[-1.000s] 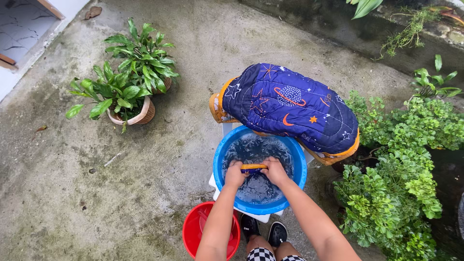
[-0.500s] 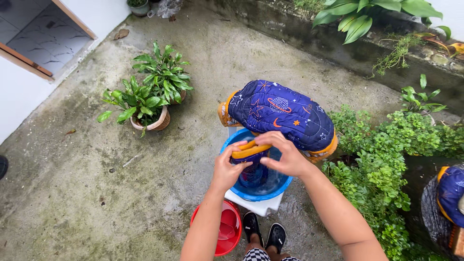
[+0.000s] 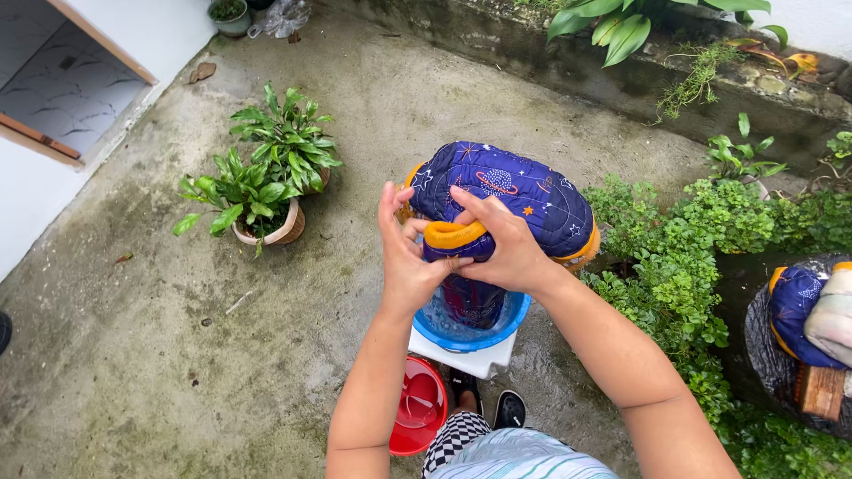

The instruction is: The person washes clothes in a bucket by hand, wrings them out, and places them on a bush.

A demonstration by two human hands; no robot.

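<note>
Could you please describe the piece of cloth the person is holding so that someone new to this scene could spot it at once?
Start at the blue basin on the white stool in the middle of the yard. Just above it, the left hand and right hand grip a wet cloth, dark blue with an orange edge. Unlike the matching quilt draped behind it, this piece is bunched up and hangs into the basin.

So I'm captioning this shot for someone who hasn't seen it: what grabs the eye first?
Both hands, left hand and right hand, grip a wet navy quilted cloth with orange trim, above the blue basin at centre. Behind it lies a matching star-patterned bundle; a red bucket stands by the feet.
</note>
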